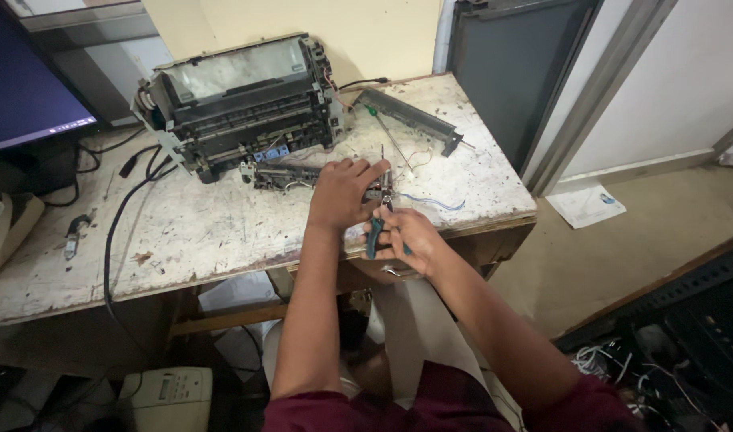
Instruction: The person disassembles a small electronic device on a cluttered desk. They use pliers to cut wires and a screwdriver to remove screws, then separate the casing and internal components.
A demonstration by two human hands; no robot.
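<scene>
My left hand [342,192] rests palm down on a long dark printer sub-assembly [282,174] lying on the worn white table [214,232], holding it in place. My right hand [410,236] grips teal-handled pliers [374,236] whose jaws point up at the right end of that part, just beside my left fingers. A stripped printer chassis [242,100] with exposed rollers and wires sits behind the part at the back of the table.
A long dark plastic bar [410,118] and a green-handled screwdriver [390,136] lie at the back right. Black cables [114,232] trail over the left side. A monitor [22,88] stands far left. Paper [586,204] lies on the floor, tangled wires [614,360] lower right.
</scene>
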